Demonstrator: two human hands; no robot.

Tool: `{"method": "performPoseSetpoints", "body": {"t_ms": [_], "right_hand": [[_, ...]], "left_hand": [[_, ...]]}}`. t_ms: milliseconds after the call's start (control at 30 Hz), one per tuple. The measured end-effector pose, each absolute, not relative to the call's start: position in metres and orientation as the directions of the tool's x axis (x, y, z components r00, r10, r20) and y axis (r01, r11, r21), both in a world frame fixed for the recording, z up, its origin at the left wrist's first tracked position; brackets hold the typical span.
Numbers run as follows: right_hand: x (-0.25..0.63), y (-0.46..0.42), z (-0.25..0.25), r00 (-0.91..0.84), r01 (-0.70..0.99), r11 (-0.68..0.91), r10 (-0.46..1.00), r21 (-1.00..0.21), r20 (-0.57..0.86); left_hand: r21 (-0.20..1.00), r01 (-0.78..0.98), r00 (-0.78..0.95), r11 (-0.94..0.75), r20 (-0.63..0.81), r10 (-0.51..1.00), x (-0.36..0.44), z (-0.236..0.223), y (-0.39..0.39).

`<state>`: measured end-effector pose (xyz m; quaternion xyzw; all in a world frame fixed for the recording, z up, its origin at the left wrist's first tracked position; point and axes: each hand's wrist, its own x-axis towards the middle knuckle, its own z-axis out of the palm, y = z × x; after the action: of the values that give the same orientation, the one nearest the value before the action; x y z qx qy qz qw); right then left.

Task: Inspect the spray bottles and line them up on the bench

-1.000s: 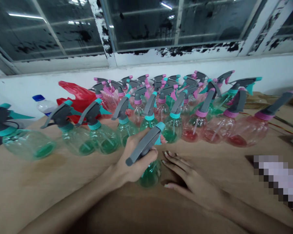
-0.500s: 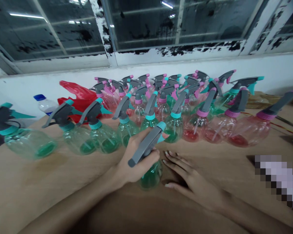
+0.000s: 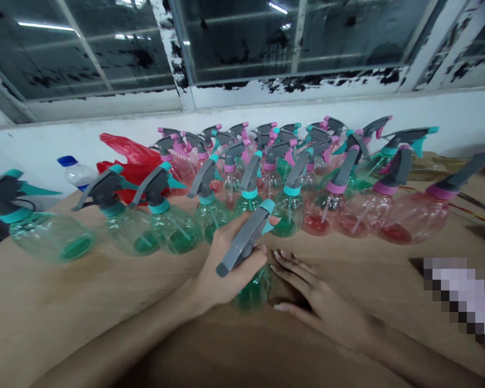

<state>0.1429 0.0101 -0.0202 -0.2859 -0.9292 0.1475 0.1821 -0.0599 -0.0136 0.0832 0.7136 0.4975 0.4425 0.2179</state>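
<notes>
My left hand [image 3: 226, 258] is wrapped round the neck of a green spray bottle [image 3: 251, 293] with a grey and teal trigger head. The bottle stands on the table close to me, its nozzle pointing away and to the right. My right hand [image 3: 315, 291] lies on the tabletop just right of that bottle, fingers stretched out and holding nothing. Beyond the hands runs a front row of spray bottles, with green ones such as a teal-necked bottle [image 3: 178, 231] on the left and pink ones such as a pink-necked bottle [image 3: 358, 215] on the right.
Several more spray bottles [image 3: 269, 172] crowd behind the front row. A red plastic bag [image 3: 131, 159] and a blue-capped bottle [image 3: 75, 171] are at the back left. A pixelated object [image 3: 464, 293] lies on the wooden table [image 3: 117, 302] at right. Windows [image 3: 299, 43] rise behind.
Almost nothing differs. My left hand and the spray bottle in it appear shifted very slightly right, much as the whole view has; the right hand stays flat.
</notes>
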Motion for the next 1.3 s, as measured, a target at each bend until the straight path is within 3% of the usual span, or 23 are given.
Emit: {"method": "performPoseSetpoints", "body": {"t_ms": [800, 1300], "right_hand": [[0.143, 0.010, -0.023, -0.775, 0.507, 0.793, 0.591, -0.338, 0.223], [0.143, 0.010, -0.024, -0.775, 0.525, 0.780, 0.604, -0.341, 0.188]], "left_hand": [[0.826, 0.432, 0.143, -0.361, 0.333, 0.932, -0.061, 0.083, -0.015], [0.743, 0.492, 0.199, -0.454, 0.411, 0.890, -0.062, 0.097, -0.013]]}}
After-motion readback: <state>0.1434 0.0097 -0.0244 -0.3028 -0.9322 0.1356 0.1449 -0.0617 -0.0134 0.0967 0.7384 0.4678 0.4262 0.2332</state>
